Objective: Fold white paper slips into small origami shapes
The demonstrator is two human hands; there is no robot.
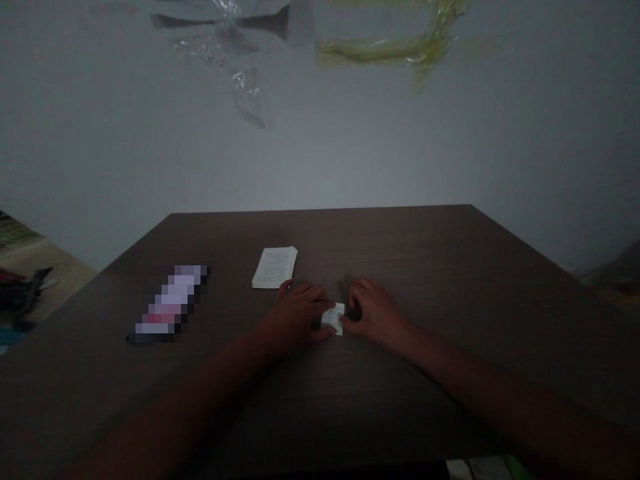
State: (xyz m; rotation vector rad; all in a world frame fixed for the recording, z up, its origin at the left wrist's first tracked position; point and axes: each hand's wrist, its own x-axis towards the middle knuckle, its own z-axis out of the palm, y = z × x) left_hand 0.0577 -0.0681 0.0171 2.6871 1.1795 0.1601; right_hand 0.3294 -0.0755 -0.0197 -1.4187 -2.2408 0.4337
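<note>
A small white folded paper (334,317) lies on the dark wooden table (450,280), pinched between both hands. My left hand (296,313) grips its left side with curled fingers. My right hand (376,312) holds its right edge, fingers bent and pressed on it. A stack of white printed sheets (275,267) lies just beyond my left hand, apart from it.
A flat dark-edged object with a blurred-out face (170,304) lies on the table's left part. Clear and yellowish tape strips (395,47) hang on the grey wall behind. Cluttered items (23,287) sit off the table's left side.
</note>
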